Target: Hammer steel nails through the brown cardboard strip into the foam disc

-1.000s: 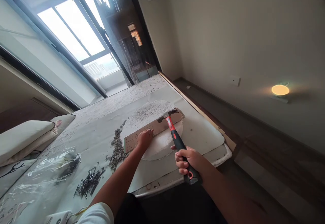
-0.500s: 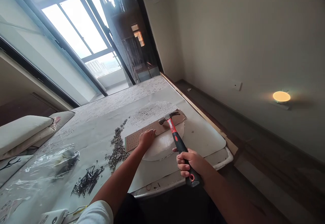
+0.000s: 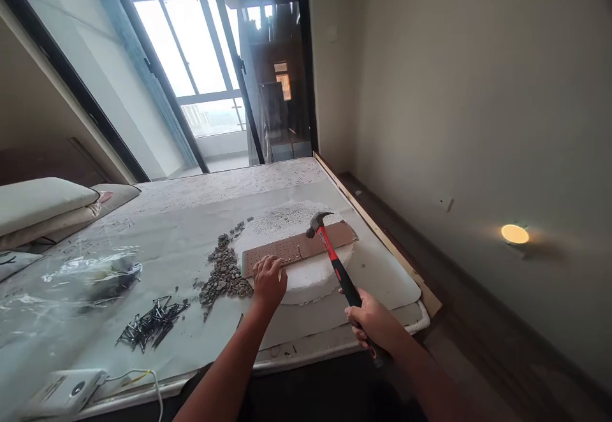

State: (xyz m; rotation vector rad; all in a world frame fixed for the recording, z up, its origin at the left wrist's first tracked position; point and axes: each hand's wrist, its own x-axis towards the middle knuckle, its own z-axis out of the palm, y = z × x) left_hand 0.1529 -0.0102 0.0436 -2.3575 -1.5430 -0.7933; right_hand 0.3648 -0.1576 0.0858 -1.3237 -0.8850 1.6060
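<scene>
My right hand (image 3: 375, 321) is wrapped round the black and red grip of a claw hammer (image 3: 339, 272). Its metal head is raised just over the right half of a brown board (image 3: 329, 237) dotted with rows of small holes. On the board's near edge, toward its left end, rests my left hand (image 3: 269, 278), fingers apart and bent over the surface. A thin nail-like piece (image 3: 299, 250) seems to stand in the board, too small to be sure. Beneath the board lies a white round slab (image 3: 310, 276), its far part rough and pitted.
Grey gravel-like bits (image 3: 224, 272) are heaped left of the board. Nearer me lie a pile of dark nails (image 3: 153, 324), a clear plastic bag (image 3: 95, 275) and a white device (image 3: 67, 391) with a cable. A wooden edge strip (image 3: 382, 234) borders the bed-like surface on the right.
My left hand has moved left and nearer me along the board, its fingers spreading from a closed pose. The hammer has shifted slightly right with my right hand. The view has turned.
</scene>
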